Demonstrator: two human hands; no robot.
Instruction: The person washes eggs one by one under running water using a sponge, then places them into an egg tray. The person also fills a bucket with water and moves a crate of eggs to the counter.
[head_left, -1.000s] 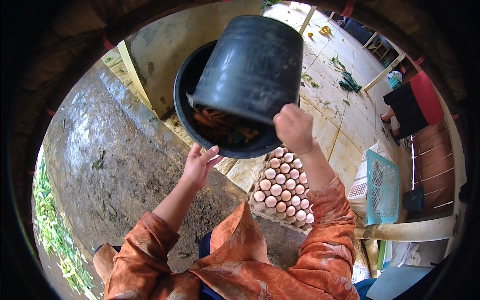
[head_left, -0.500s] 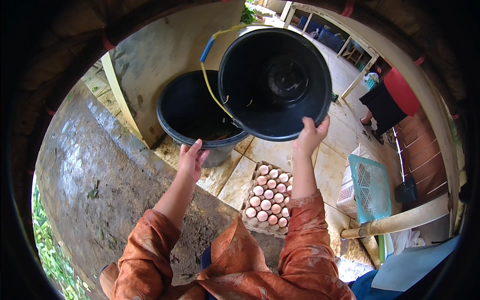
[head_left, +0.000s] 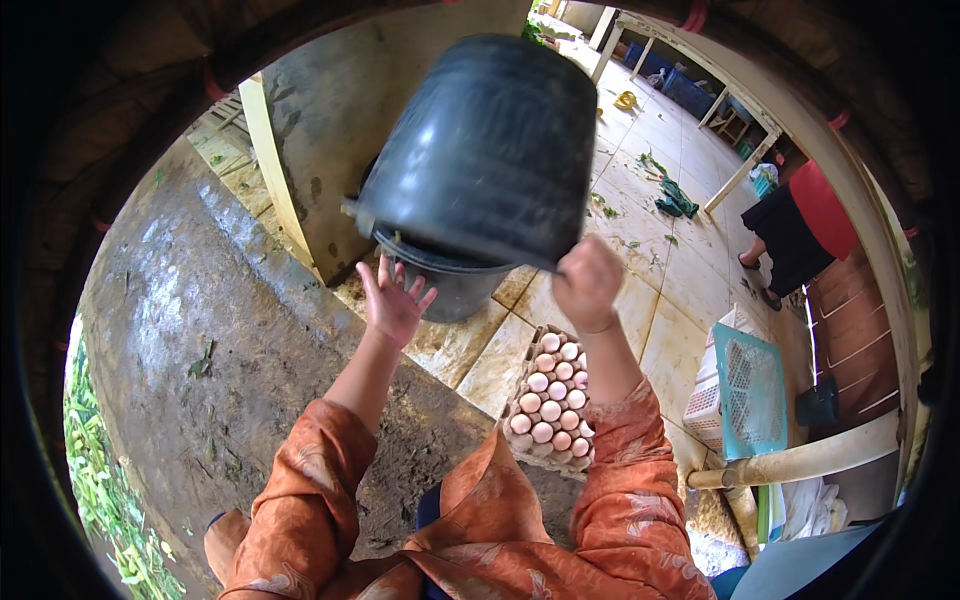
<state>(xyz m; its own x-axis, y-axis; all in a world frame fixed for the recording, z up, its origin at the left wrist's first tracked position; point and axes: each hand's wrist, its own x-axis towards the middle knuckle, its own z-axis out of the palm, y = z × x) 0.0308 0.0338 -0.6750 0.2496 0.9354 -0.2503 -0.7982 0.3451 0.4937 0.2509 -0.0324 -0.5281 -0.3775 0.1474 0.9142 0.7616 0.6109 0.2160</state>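
Green leafy scraps (head_left: 115,510) lie far left, then the left hand (head_left: 397,307) spreads its fingers apart just beside a black tub (head_left: 455,296), above which a black plastic bucket (head_left: 485,150) hangs tilted mouth-down, then a pulp tray (head_left: 532,453) of eggs (head_left: 550,410) and the blurred right hand (head_left: 588,285), fingers clamped on the bucket's rim.

This is a rustic yard, with earthy ground (head_left: 260,370) beside leaf-littered floor tiles (head_left: 672,335).

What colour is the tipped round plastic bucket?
Black. The tipped round plastic bucket, its rim in the right hand, shows best in the head view.
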